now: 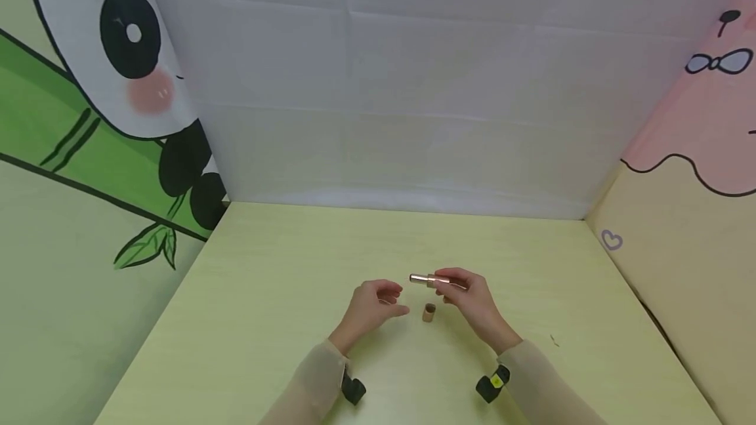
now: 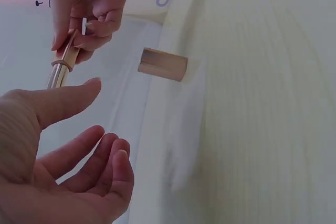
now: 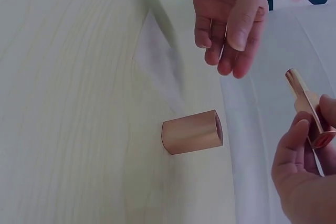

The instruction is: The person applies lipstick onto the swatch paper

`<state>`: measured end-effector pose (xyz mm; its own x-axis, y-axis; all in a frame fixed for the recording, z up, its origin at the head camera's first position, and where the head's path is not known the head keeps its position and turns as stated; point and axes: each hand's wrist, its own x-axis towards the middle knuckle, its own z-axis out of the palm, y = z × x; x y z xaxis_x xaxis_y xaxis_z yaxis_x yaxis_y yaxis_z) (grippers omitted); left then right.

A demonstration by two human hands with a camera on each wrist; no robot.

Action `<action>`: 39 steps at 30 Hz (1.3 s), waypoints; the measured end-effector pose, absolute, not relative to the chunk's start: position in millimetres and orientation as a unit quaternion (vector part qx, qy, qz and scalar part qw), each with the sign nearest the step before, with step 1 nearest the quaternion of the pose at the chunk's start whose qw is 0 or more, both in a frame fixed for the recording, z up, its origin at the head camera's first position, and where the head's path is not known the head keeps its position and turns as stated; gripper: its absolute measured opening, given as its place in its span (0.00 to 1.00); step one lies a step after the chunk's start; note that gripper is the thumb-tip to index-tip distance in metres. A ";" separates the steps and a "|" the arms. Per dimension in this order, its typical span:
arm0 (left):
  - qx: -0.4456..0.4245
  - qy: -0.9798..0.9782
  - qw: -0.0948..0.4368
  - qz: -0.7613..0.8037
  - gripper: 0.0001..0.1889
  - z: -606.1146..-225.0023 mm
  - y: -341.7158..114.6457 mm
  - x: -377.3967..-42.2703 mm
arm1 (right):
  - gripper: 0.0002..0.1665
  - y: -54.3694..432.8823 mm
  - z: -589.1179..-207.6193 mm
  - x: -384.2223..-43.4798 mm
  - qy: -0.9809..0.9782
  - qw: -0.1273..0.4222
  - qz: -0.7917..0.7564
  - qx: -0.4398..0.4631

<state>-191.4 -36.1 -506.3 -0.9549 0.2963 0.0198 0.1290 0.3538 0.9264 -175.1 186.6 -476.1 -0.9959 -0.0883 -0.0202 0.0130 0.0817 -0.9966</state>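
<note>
My right hand (image 1: 476, 299) pinches a shiny rose-gold lipstick tube (image 1: 420, 279) between thumb and fingers, and its slimmer end points left. In the right wrist view, a reddish round end of the lipstick tube (image 3: 323, 139) shows by the fingers. Below it, the matching cap (image 1: 428, 313) stands upright on the table, its dark opening on top. My left hand (image 1: 371, 309) hovers to the left of the cap, fingers loosely bent and thumb apart, with nothing in it. The left wrist view also shows the cap (image 2: 164, 65) apart from both hands.
A pale wood-grain table (image 1: 283, 248) lies beneath both hands. White cloth (image 1: 413, 84) hangs behind it, with a panda print (image 1: 130, 51) on the left side and a pink printed panel (image 1: 697, 123) on the right. A small thin mark (image 1: 554, 340) shows right of the right forearm.
</note>
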 end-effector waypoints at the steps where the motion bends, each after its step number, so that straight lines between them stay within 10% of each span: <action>1: 0.136 0.830 0.079 0.535 0.21 -506.8 -39.3 -190.9 | 0.18 185.8 -475.5 -174.9 0.737 0.033 -0.675 -0.028; 21: 0.244 0.911 0.078 0.324 0.40 -527.3 -70.4 -191.2 | 0.13 170.7 -481.7 -169.5 0.834 -0.009 -0.542 -0.100; 39: 0.323 0.920 0.047 0.216 0.34 -530.0 -75.5 -185.1 | 0.11 155.1 -483.8 -161.4 0.864 -0.037 -0.482 -0.139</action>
